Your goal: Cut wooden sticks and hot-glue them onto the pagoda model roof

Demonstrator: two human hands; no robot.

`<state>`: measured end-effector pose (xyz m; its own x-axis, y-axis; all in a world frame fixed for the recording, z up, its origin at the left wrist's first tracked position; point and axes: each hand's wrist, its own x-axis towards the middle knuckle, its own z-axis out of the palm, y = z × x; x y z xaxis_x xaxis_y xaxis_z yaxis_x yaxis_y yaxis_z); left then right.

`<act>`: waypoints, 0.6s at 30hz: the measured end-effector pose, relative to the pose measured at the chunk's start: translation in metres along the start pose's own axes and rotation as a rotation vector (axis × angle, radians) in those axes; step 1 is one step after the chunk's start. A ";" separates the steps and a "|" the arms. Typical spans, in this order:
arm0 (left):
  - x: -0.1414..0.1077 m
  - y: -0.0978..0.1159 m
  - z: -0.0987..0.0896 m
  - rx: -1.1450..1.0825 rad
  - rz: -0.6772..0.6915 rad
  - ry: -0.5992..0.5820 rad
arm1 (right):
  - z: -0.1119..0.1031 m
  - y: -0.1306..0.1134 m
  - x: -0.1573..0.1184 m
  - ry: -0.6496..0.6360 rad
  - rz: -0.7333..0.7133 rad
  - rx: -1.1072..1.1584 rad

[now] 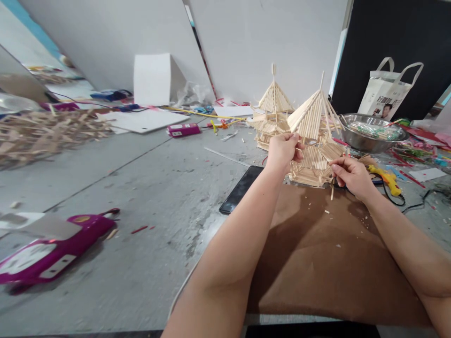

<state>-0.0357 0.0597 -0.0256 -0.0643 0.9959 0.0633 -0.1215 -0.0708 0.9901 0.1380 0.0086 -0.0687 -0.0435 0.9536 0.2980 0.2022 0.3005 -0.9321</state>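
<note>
A pagoda model (308, 157) built of thin wooden sticks stands upright at the back edge of a brown mat. Its tall pointed roof has gaps between the sticks on the right side. My left hand (284, 149) is closed with bent fingers on the model's left side, just below the upper roof. At the right corner of the lower roof, my right hand (350, 176) pinches thumb and forefinger together; what lies between them is too small to make out. A loose-looking stick (332, 191) points down below the right fingertips. Behind stands a second stick pagoda (273, 112).
A dark phone (243, 188) lies left of the brown mat (331, 263). To the right are a yellow glue gun (387, 180) with a cord, a metal bowl (373, 141) and a white bag (384, 94). Purple devices (59, 253) and wood scraps (49, 134) lie leftward.
</note>
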 end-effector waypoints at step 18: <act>-0.006 0.006 -0.010 0.198 0.103 0.064 | -0.048 -0.025 0.009 0.129 -0.098 -0.141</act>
<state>-0.0460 0.0528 -0.0209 -0.1295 0.9780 0.1636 0.0856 -0.1534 0.9845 0.1795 0.0090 -0.0331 0.0545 0.9068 0.4181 0.3380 0.3772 -0.8622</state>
